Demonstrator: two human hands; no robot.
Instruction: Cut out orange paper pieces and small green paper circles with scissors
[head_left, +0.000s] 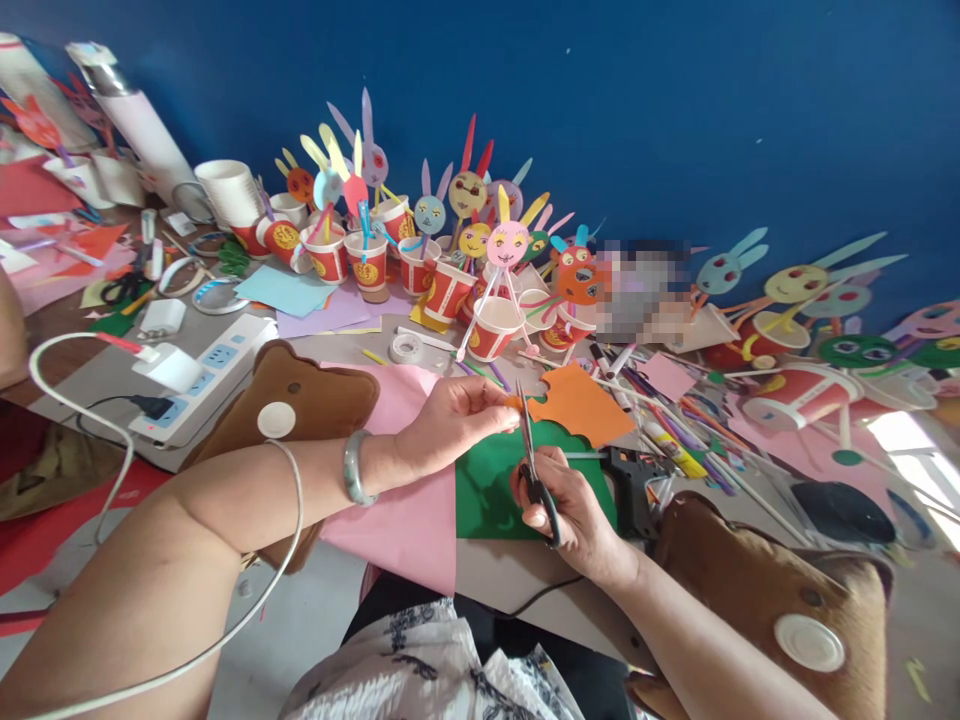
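Observation:
My right hand is wrapped round the black handles of a pair of scissors, whose blades point up and away from me. My left hand pinches a small piece of orange paper close beside the blades. Just right of the blades lies a larger orange paper sheet with rounded bites cut from its edge. Under both hands are a green paper sheet and a pink sheet. A black glue gun rests right of my right hand.
Paper cups topped with paper rabbit faces line the blue wall. Brown cushions lie left and right. A white power strip stands at left, and a white cable crosses my left arm. Pens crowd the right.

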